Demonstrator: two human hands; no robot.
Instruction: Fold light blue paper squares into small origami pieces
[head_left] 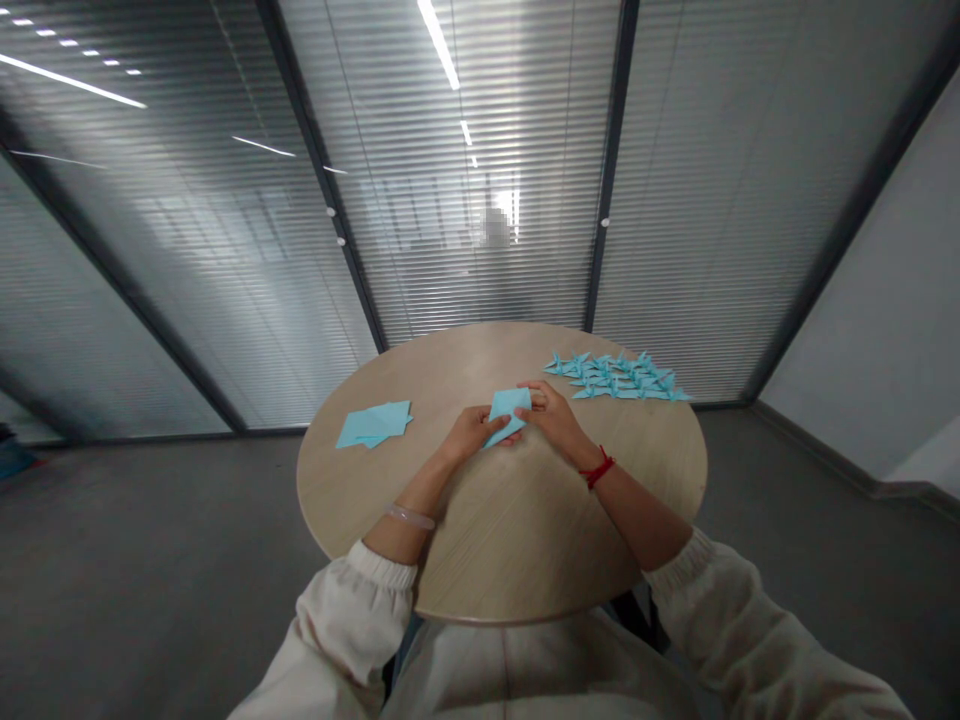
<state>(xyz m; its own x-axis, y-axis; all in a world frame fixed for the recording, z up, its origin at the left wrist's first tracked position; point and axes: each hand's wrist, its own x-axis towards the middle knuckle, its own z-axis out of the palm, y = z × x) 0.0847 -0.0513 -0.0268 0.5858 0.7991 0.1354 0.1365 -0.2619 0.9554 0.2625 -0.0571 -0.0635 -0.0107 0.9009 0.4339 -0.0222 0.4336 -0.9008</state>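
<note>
Hands (511,420) partly cover the blue paper (510,402).

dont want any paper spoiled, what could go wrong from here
The blue paper, held in the left hand and right hand, might crease crookedly if they pull unevenly. The folded paper figures reach the far right edge of the table, so a bump could drop some.

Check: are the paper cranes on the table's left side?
No, the paper cranes sit toward the right edge of the round table.
</note>
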